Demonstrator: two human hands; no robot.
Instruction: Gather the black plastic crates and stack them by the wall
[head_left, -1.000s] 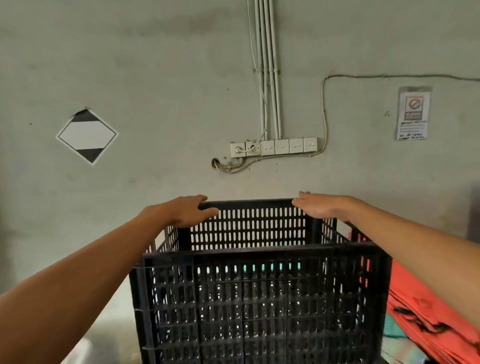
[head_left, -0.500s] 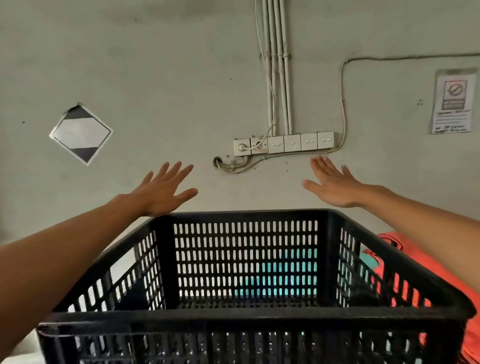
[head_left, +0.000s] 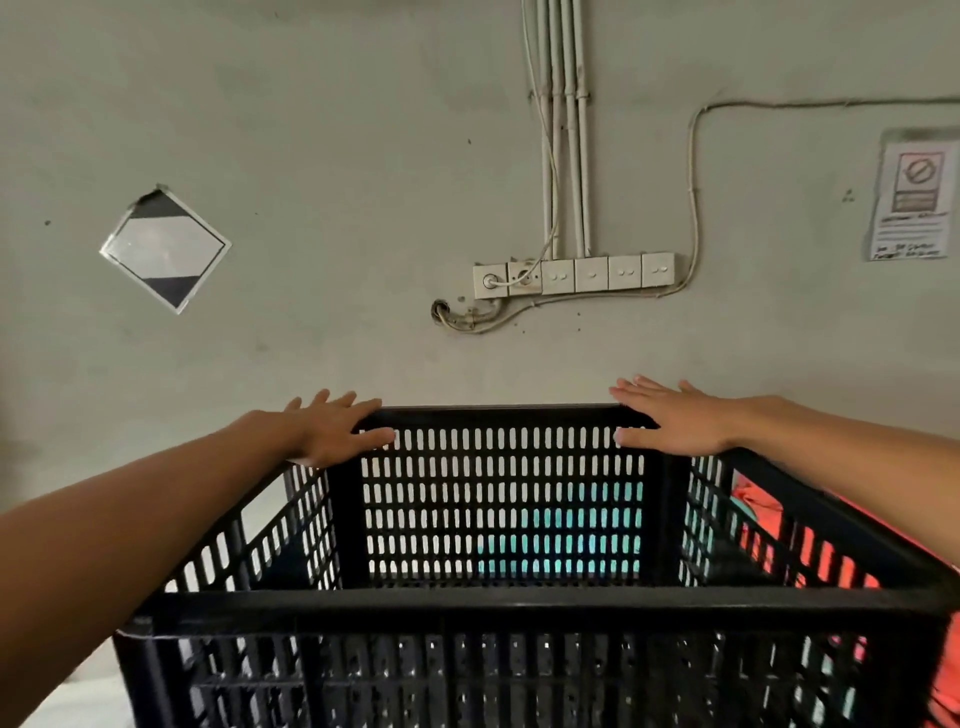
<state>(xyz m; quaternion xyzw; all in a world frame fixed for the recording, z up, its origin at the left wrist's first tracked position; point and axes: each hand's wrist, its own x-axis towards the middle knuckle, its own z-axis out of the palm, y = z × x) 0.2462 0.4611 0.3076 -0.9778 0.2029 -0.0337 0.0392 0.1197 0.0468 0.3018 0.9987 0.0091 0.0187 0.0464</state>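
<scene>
Grey plaster wall (head_left: 322, 104) fills nearly everything ahead of me, scuffed and bare apart from a few fittings. Four pale conduits (head_left: 563, 130) run straight down to a row of white switch and socket plates (head_left: 574, 274), with a loose cable (head_left: 693, 197) looping off to the right and a tangle of wire ends under the leftmost plate.

Left of that I see a diamond sticker (head_left: 165, 248), white across the middle with dark tips, its top corner peeling. At the far right edge hangs a paper notice (head_left: 914, 195) with a red prohibition circle; the lines beneath it are too blurred for me to read.

Close below me sits the black plastic crate (head_left: 498, 613), open-topped with slotted walls, its far rim close to the wall, though I cannot tell whether it touches. My left hand (head_left: 332, 428) lies flat over the far left corner, fingers spread, thumb on the inside face. My right hand (head_left: 670, 415) rests the same way on the far right corner. Neither hand is curled around the rim; both are splayed and simply pressing on it.

Through the slots I make out something turquoise (head_left: 561, 530) behind the crate, and orange-red material (head_left: 758, 499) lies against its right side. On the left, pale floor (head_left: 78, 696) shows beside the crate.
</scene>
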